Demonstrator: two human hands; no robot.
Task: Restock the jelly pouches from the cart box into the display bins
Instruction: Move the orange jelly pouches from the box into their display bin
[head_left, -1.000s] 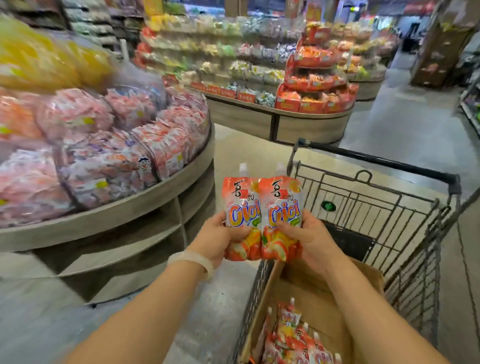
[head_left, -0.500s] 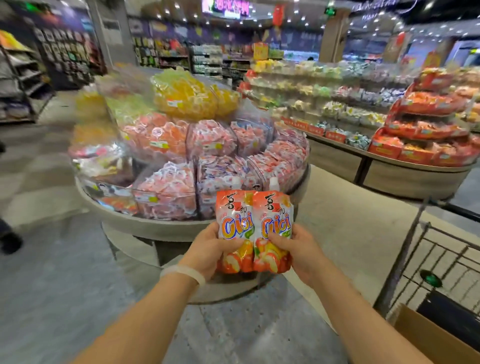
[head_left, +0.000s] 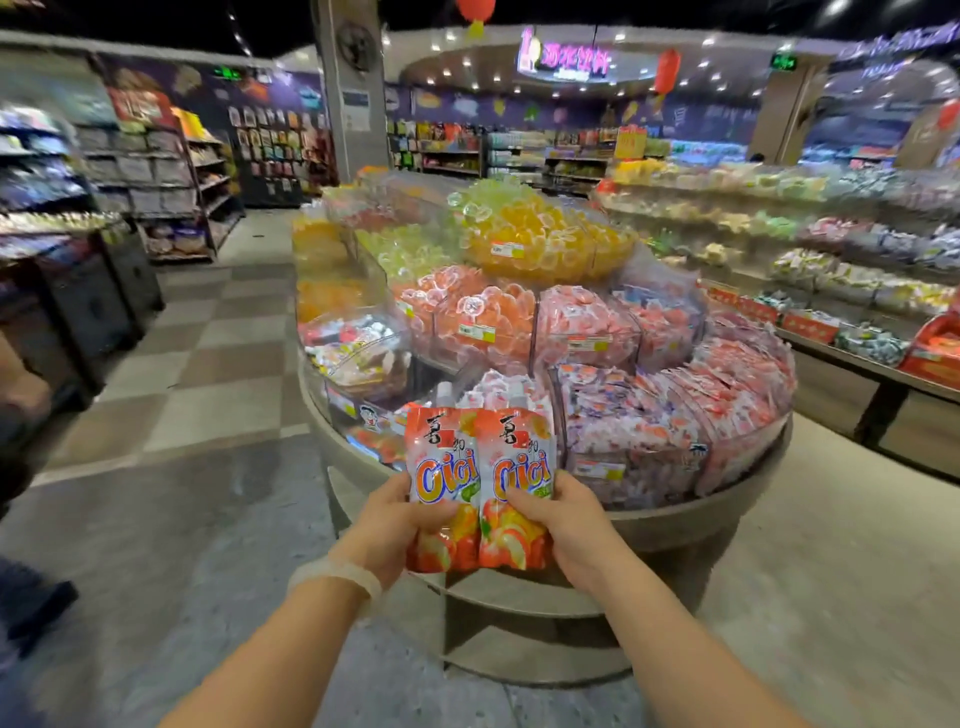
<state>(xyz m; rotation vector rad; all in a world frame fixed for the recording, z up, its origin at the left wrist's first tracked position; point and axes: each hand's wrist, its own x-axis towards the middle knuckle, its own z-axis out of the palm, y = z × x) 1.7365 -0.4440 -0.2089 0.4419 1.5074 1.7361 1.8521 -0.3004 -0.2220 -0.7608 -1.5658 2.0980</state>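
Note:
Two orange jelly pouches marked "Cici" stand upright side by side in front of me. My left hand grips the left pouch at its lower edge. My right hand grips the right pouch the same way. Behind them rises a round tiered display stand with clear bins full of wrapped jelly cups and sweets. A lower bin at the left looks partly filled. The cart and its box are out of view.
A checkered aisle floor runs to the left of the stand. Dark shelving lines the far left, where part of a person shows at the frame edge. A long sweets counter stands at the right. A pillar rises behind.
My view has swung left, away from the cart, which has left the frame. The round stand now sits straight ahead and nearer. Both hands still hold the two pouches together.

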